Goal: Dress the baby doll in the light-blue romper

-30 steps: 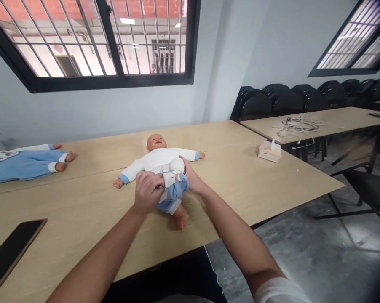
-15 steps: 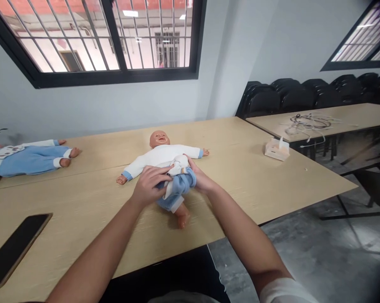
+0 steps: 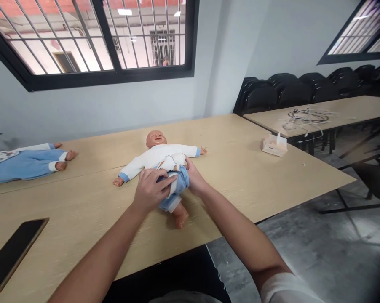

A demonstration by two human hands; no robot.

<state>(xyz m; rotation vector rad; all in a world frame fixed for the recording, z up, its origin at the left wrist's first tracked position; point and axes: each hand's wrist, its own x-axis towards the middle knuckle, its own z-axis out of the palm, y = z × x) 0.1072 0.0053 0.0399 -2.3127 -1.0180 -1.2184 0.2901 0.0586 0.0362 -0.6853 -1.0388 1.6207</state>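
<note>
A baby doll [image 3: 156,138] lies face up on the wooden table, its arms spread, in a white top [image 3: 148,159] with blue cuffs. Blue trousers [image 3: 183,179] are bunched around its lower body, and one bare foot points toward the table's front edge. On the left side of the bunched cloth, my left hand [image 3: 152,187] grips the trousers with bent fingers. My right hand [image 3: 194,174] is closed round the right side of the same cloth, its fingers partly hidden behind it. The doll's other leg cannot be made out.
A second doll in blue trousers [image 3: 25,164] lies at the far left. A black phone [image 3: 14,252] is at the near left. To the right stand a tissue box [image 3: 274,145] and another table [image 3: 344,110] with tangled cables [image 3: 310,119]. Black chairs [image 3: 261,96] line the wall.
The view has shifted slightly. My left hand's fingers have moved further across the trousers, and more of the white top's lower part with its printed pattern shows.
</note>
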